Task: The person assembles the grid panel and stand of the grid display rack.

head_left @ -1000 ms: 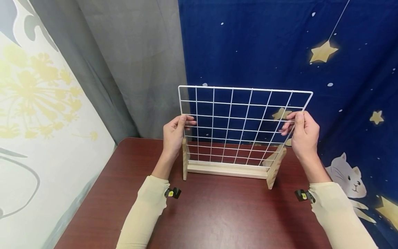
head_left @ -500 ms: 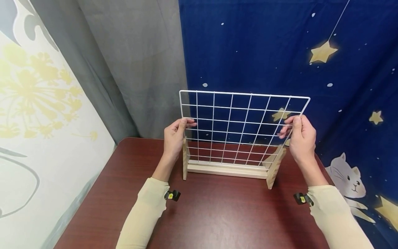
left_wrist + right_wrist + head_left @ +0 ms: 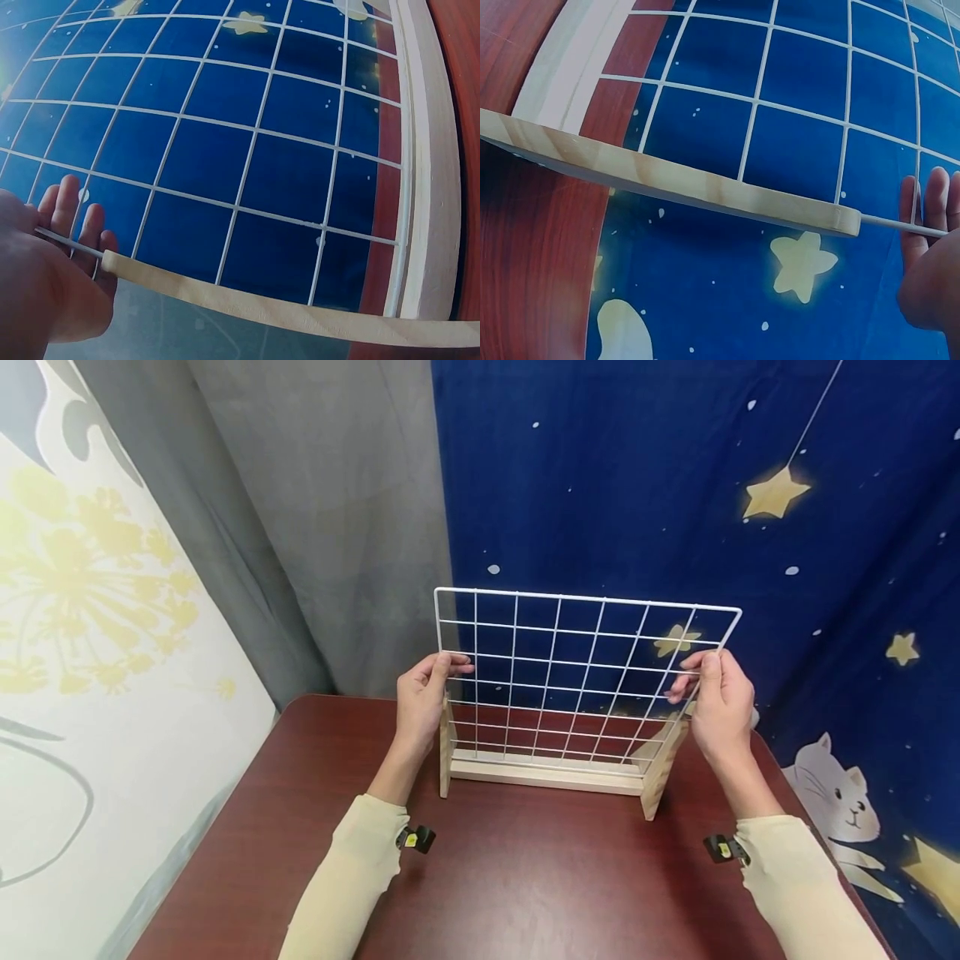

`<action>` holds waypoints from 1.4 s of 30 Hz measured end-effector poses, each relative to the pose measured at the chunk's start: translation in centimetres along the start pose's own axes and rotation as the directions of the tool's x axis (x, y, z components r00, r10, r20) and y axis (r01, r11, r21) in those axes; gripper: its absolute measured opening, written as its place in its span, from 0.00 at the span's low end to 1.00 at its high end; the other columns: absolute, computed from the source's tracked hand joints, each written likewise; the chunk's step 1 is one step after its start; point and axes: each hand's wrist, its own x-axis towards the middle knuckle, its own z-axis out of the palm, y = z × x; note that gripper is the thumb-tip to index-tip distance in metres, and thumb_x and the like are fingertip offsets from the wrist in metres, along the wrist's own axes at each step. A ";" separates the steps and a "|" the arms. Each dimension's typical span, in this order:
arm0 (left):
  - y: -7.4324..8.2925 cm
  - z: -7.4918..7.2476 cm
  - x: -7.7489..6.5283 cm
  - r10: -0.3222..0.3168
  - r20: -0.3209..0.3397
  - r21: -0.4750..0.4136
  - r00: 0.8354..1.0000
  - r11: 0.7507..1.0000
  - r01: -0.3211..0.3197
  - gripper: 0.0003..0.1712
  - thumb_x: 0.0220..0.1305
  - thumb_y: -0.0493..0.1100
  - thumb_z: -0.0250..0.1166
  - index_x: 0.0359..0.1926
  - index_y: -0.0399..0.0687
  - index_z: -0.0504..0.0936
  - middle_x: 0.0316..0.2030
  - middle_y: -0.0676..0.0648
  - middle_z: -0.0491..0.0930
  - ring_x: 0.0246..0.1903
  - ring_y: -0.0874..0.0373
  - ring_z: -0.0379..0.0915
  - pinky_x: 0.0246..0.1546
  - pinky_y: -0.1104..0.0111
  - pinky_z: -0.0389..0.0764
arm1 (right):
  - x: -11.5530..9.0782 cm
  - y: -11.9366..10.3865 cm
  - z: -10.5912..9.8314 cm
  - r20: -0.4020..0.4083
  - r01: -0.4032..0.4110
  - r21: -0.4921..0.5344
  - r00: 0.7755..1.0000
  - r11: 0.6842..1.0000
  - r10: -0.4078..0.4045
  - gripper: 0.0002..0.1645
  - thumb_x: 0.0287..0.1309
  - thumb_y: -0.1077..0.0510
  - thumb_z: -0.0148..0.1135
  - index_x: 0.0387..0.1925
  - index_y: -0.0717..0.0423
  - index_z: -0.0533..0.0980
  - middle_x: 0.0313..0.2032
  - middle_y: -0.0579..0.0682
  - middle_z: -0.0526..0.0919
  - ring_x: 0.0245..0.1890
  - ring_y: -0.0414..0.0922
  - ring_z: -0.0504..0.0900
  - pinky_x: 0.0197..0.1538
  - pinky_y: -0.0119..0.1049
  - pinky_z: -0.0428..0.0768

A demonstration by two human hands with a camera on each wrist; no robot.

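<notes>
A white wire grid panel leans back slightly between the two side pieces of a pale wooden stand. Its lower edge lies along the stand's crossbar. My left hand pinches the grid's left edge wire, thumb in front and fingers behind, just above the left side piece. On the opposite edge my right hand grips the wire the same way, above the right side piece. In both wrist views the fingers pass behind the wire close to the tip of the wooden side piece.
The stand is on a dark red-brown table near its far edge. Behind the table hang a grey curtain and a blue curtain with stars. A wall with yellow flower prints borders the left side.
Both hands have moved down with the wire grid, the right one also a little to the left. The grid's top edge sits lower, between the stand's side pieces.
</notes>
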 end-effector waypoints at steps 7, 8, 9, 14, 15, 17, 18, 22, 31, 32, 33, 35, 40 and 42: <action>-0.4 0.3 -0.1 0.019 0.004 -0.041 1.000 0.999 -0.018 0.21 0.81 0.53 0.59 0.47 0.41 0.90 0.42 0.36 0.91 0.47 0.58 0.89 0.61 0.68 0.81 | -0.5 0.3 -0.1 -0.007 -0.003 0.072 1.000 0.997 0.003 0.20 0.83 0.56 0.47 0.37 0.66 0.77 0.18 0.47 0.82 0.16 0.37 0.83 0.26 0.28 0.84; -0.4 0.4 -0.1 0.022 0.004 -0.047 1.000 0.999 -0.021 0.21 0.81 0.53 0.59 0.47 0.41 0.90 0.42 0.35 0.91 0.47 0.57 0.89 0.61 0.68 0.81 | -0.5 0.3 -0.1 -0.009 0.000 0.075 1.000 0.997 0.000 0.20 0.83 0.57 0.47 0.37 0.66 0.77 0.18 0.47 0.81 0.16 0.37 0.83 0.26 0.28 0.84; -0.4 0.4 -0.1 0.023 0.004 -0.052 1.000 0.998 -0.023 0.21 0.81 0.52 0.59 0.47 0.41 0.90 0.42 0.35 0.91 0.46 0.58 0.89 0.60 0.68 0.81 | -0.5 0.4 -0.1 -0.011 0.003 0.072 1.000 0.997 -0.002 0.20 0.83 0.57 0.47 0.37 0.65 0.77 0.18 0.47 0.81 0.16 0.37 0.83 0.26 0.27 0.84; -0.6 0.5 0.0 0.014 0.004 -0.089 1.000 0.996 -0.014 0.21 0.81 0.51 0.60 0.45 0.37 0.89 0.42 0.38 0.91 0.45 0.58 0.90 0.59 0.69 0.83 | -0.6 0.5 -0.1 -0.018 0.012 0.016 1.000 1.000 -0.012 0.23 0.84 0.55 0.47 0.36 0.67 0.77 0.19 0.45 0.82 0.17 0.35 0.84 0.27 0.26 0.85; -0.7 0.4 0.0 0.009 0.003 -0.096 1.000 0.995 -0.009 0.22 0.81 0.51 0.60 0.44 0.35 0.88 0.41 0.39 0.92 0.45 0.58 0.90 0.60 0.69 0.83 | -0.6 0.5 0.0 -0.016 0.013 0.009 1.000 1.000 -0.013 0.23 0.84 0.54 0.47 0.35 0.68 0.76 0.19 0.45 0.82 0.17 0.35 0.84 0.28 0.26 0.85; -0.8 0.3 -0.1 0.003 -0.002 -0.112 1.000 0.994 -0.004 0.22 0.80 0.50 0.60 0.43 0.33 0.87 0.39 0.42 0.92 0.46 0.58 0.90 0.62 0.68 0.82 | -0.7 0.6 0.1 -0.013 0.016 -0.005 1.000 1.000 -0.016 0.25 0.84 0.54 0.46 0.36 0.71 0.76 0.18 0.45 0.82 0.17 0.35 0.84 0.28 0.27 0.85; -0.9 0.2 -0.2 0.002 -0.003 -0.115 1.000 0.993 -0.003 0.22 0.80 0.50 0.60 0.42 0.33 0.86 0.38 0.43 0.92 0.47 0.57 0.91 0.64 0.67 0.81 | -0.7 0.7 0.2 -0.014 0.017 -0.016 1.000 1.000 -0.017 0.25 0.84 0.54 0.46 0.36 0.72 0.76 0.18 0.44 0.82 0.17 0.35 0.84 0.28 0.27 0.85; -1.1 0.0 -0.3 -0.003 -0.012 -0.106 1.000 0.994 0.002 0.23 0.80 0.52 0.60 0.40 0.34 0.85 0.33 0.49 0.92 0.51 0.56 0.90 0.70 0.64 0.77 | -0.9 0.9 0.4 -0.009 0.023 -0.054 1.000 0.998 -0.023 0.27 0.84 0.53 0.45 0.37 0.75 0.74 0.19 0.43 0.81 0.17 0.34 0.84 0.28 0.27 0.86; -1.8 0.1 0.1 0.014 -0.016 -0.054 1.000 0.998 -0.015 0.25 0.81 0.53 0.58 0.38 0.35 0.85 0.27 0.50 0.90 0.49 0.56 0.90 0.67 0.66 0.79 | -0.6 1.2 0.3 0.017 0.023 -0.084 1.000 0.996 -0.022 0.28 0.85 0.52 0.44 0.38 0.76 0.74 0.18 0.42 0.81 0.16 0.35 0.82 0.27 0.27 0.85; -1.9 0.0 0.1 0.020 -0.019 -0.053 1.000 0.998 -0.020 0.25 0.81 0.53 0.58 0.37 0.35 0.85 0.27 0.50 0.90 0.49 0.56 0.90 0.66 0.66 0.79 | -0.6 1.2 0.3 0.026 0.021 -0.083 0.999 0.996 -0.019 0.28 0.85 0.52 0.44 0.38 0.76 0.74 0.18 0.42 0.81 0.16 0.35 0.82 0.27 0.27 0.85; -2.0 0.0 0.1 0.021 -0.021 -0.053 1.000 0.998 -0.022 0.25 0.82 0.52 0.58 0.37 0.34 0.85 0.27 0.50 0.90 0.49 0.56 0.90 0.66 0.66 0.80 | -0.5 1.2 0.3 0.034 0.018 -0.080 0.999 0.997 -0.015 0.28 0.85 0.52 0.44 0.38 0.75 0.74 0.18 0.42 0.81 0.15 0.35 0.82 0.27 0.27 0.85; -2.1 -0.1 0.2 0.022 -0.021 -0.053 1.000 0.998 -0.023 0.25 0.82 0.52 0.58 0.37 0.34 0.85 0.26 0.50 0.90 0.49 0.56 0.90 0.65 0.66 0.80 | -0.5 1.2 0.3 0.048 0.005 -0.072 0.999 0.997 -0.002 0.27 0.84 0.52 0.44 0.38 0.73 0.75 0.18 0.43 0.81 0.15 0.35 0.83 0.27 0.28 0.85; -2.1 -0.1 0.2 0.015 0.000 -0.031 1.000 0.999 -0.015 0.24 0.82 0.53 0.57 0.38 0.37 0.85 0.28 0.52 0.90 0.50 0.56 0.89 0.65 0.66 0.80 | -0.5 1.4 0.0 0.049 -0.018 -0.062 0.999 0.998 0.021 0.26 0.84 0.52 0.44 0.37 0.71 0.75 0.18 0.44 0.81 0.15 0.36 0.84 0.26 0.29 0.85; -2.2 0.0 0.2 0.018 0.006 -0.022 1.000 1.000 -0.017 0.24 0.82 0.54 0.57 0.38 0.38 0.86 0.28 0.52 0.90 0.48 0.54 0.89 0.64 0.66 0.80 | -0.5 1.5 -0.1 0.051 -0.015 -0.071 0.999 0.997 0.018 0.27 0.84 0.51 0.44 0.37 0.71 0.75 0.18 0.43 0.81 0.15 0.36 0.84 0.26 0.29 0.85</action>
